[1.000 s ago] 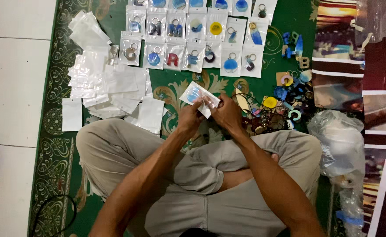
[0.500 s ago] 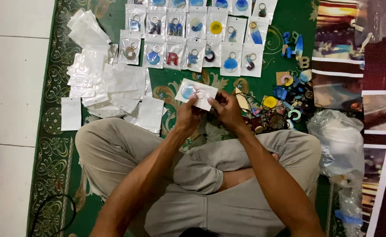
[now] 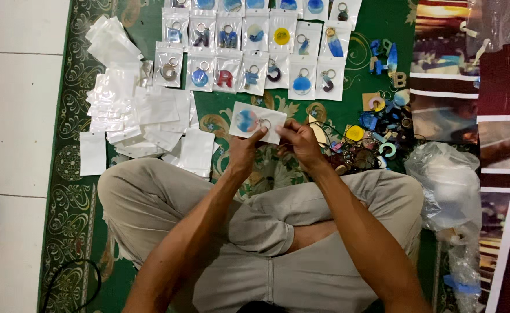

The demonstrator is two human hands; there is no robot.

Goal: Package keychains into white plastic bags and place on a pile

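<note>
A big green rug [image 3: 382,35] with curly patterns lies on the white tile floor [image 3: 17,98]. A person sits on it with legs crossed, in tan trousers [image 3: 168,203]. Up at the top of the rug are neat rows of packed keychains [image 3: 255,52], each one in its own little clear bag. On the left is a messy heap of empty bags [image 3: 133,110]. On the right is a crumpled plastic bag [image 3: 449,185], and near it a pile of loose keychains [image 3: 370,139] in blue, yellow and other colours.

Just in front of the knees, both hands hold one small bag [image 3: 258,123] above the rug. Inside it is a round blue keychain with a ring. The left hand [image 3: 244,152] has its fingers pinched on the bag's lower edge. The right hand [image 3: 300,142] has its fingers pinched on the bag's right end.
</note>
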